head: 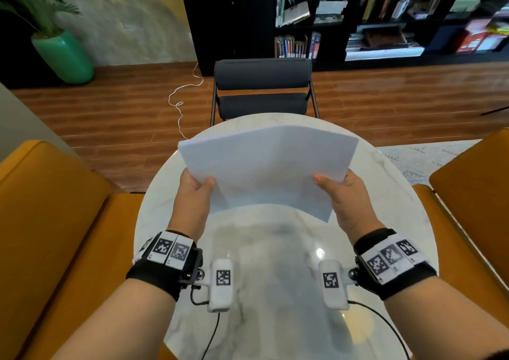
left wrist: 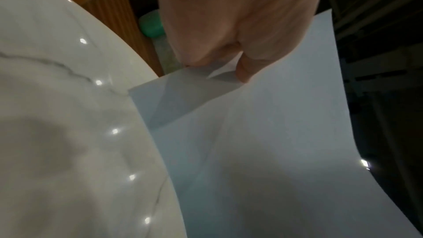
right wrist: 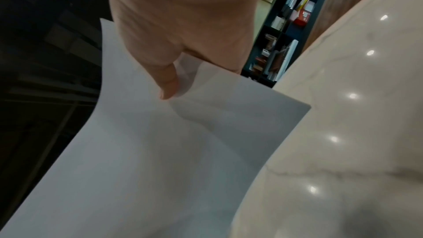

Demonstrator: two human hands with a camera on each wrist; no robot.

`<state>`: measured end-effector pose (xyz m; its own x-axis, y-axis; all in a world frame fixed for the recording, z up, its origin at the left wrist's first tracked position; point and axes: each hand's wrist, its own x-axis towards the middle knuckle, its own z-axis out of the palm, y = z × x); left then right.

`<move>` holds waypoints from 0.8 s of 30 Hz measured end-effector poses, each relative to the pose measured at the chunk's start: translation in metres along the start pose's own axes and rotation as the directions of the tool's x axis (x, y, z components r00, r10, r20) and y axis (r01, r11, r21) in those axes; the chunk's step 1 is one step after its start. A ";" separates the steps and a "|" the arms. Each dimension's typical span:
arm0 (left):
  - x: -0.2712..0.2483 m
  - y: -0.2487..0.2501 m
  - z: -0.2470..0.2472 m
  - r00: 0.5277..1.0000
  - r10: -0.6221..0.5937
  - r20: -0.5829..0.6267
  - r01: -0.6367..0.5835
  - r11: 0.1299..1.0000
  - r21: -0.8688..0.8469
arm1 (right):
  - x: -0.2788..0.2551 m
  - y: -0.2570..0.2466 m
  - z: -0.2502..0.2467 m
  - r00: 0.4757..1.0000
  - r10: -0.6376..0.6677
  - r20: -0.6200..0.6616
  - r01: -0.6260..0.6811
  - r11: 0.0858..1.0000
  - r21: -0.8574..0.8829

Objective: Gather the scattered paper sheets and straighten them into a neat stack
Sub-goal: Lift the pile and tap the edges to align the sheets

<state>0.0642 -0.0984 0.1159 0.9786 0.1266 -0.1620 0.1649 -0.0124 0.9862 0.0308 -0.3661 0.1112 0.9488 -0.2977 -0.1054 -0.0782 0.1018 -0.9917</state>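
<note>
Both hands (head: 192,194) pinching paper sheets (head: 270,167), thumbs up.

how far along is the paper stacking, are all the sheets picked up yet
Gathering looks done: no loose sheets show on the marble table. In hand: the left hand and right hand each pinch a side of the paper sheets, held above the table. Left: squaring up. A lower sheet's corner pokes out near the left thumb in the left wrist view, so edges are not flush, and the stack is not yet set down.
</note>
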 end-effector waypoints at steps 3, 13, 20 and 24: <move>-0.003 -0.028 0.003 0.997 -0.069 -0.018 0.070 0.996 0.058 | -0.003 0.031 -0.001 0.993 0.112 -0.027 -0.114 0.992 -0.047; -0.006 -0.076 0.001 0.988 -0.142 -0.064 0.155 0.925 0.347 | -0.009 0.082 -0.016 0.958 0.281 -0.055 -0.285 0.918 -0.275; 0.007 -0.027 -0.012 0.998 0.027 0.051 -0.051 0.818 0.574 | 0.001 0.055 -0.026 0.990 0.133 -0.052 -0.142 0.952 -0.270; 0.014 0.007 -0.019 0.991 0.084 0.100 -0.130 0.732 0.669 | 0.005 0.039 -0.025 0.999 -0.035 -0.039 0.016 0.906 -0.423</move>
<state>0.0770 -0.0782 0.1215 0.9964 0.0250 -0.0812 0.0760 -0.6891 0.7207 0.0247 -0.3874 0.0697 0.9382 -0.3382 -0.0730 -0.1855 -0.3137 -0.9312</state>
